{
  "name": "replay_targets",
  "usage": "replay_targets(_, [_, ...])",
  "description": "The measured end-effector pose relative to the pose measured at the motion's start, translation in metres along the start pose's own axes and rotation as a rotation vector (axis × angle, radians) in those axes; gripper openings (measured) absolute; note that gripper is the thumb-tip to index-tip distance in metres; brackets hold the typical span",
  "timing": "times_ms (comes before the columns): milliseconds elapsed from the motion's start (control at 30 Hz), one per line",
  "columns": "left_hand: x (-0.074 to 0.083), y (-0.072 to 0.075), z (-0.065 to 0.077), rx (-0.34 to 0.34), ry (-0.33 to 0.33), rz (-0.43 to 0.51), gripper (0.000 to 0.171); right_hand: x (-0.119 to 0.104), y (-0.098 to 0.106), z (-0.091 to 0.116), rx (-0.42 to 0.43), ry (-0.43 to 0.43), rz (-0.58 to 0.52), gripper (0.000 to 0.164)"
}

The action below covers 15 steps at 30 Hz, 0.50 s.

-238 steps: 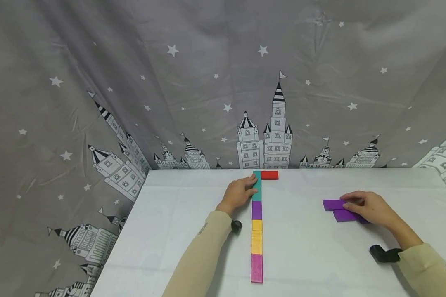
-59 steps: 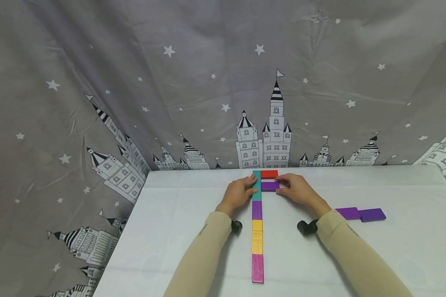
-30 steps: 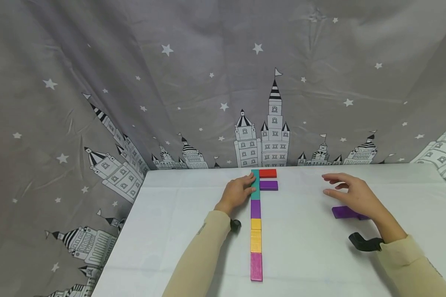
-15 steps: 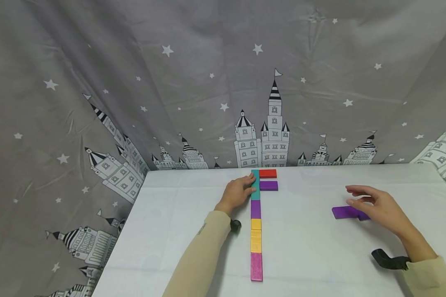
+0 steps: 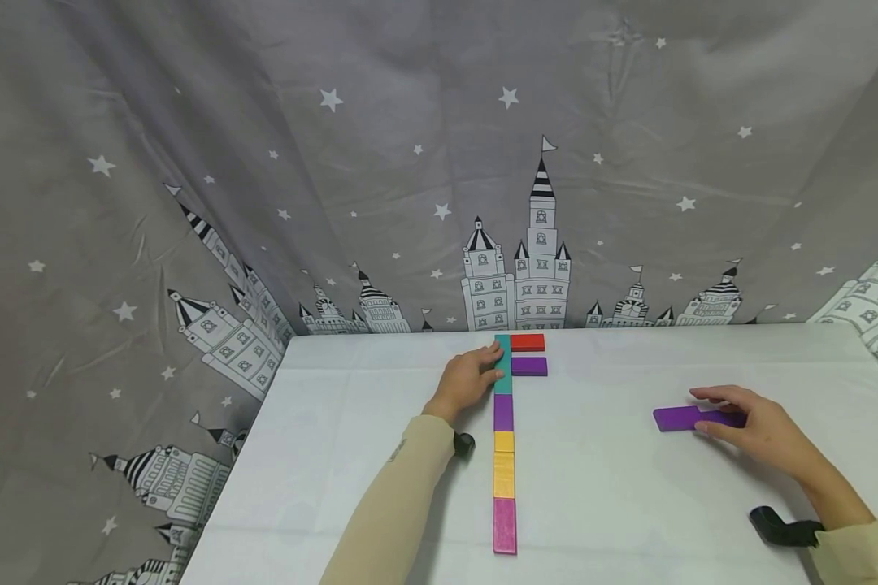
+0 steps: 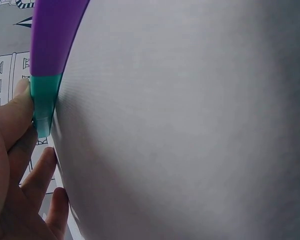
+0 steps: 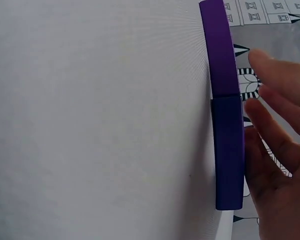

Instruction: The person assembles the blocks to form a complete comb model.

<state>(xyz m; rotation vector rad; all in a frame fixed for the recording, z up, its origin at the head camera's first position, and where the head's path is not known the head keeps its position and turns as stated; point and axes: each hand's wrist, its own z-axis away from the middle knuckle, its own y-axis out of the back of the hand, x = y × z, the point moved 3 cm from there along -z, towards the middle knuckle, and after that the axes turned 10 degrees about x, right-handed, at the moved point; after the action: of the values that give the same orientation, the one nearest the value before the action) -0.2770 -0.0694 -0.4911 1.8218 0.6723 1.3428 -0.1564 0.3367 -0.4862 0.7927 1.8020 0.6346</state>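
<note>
Flat coloured blocks form a column on the white table. My left hand [image 5: 462, 383] rests its thumb and fingertips against the left side of the teal strip [image 5: 503, 378] at the far end. Below it follow a purple block [image 5: 503, 413], two yellow blocks [image 5: 504, 475] and a pink block [image 5: 505, 526]. From the teal strip's right side a red block [image 5: 528, 343] and a purple block [image 5: 530, 367] stick out. At the right, my right hand [image 5: 771, 435] hovers with spread thumb and fingers around the darker purple block [image 7: 229, 155], which abuts another purple block [image 5: 675, 419].
A grey curtain [image 5: 395, 162] printed with castles and stars hangs along the table's far edge and left side. White cloth [image 5: 593, 471] covers the table between the column and the loose purple blocks. Black wrist cameras [image 5: 779, 528] stick out from both sleeves.
My right hand set a purple block against the teal strip below the red one, let go, and moved back right, then lowered over the remaining purple pair. The left hand has stayed put.
</note>
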Motion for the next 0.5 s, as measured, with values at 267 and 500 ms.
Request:
replay_targets(267, [-0.0021,-0.0013,-0.0007,-0.010,0.006,-0.005,0.050,0.0038,-0.0045,-0.0021,-0.027,0.040,0.017,0.049])
replay_targets(500, [-0.0006,-0.0010,-0.0011,-0.010,0.008,0.001,0.050,0.0015,-0.0090,-0.0058,-0.059,0.128,0.078,0.047])
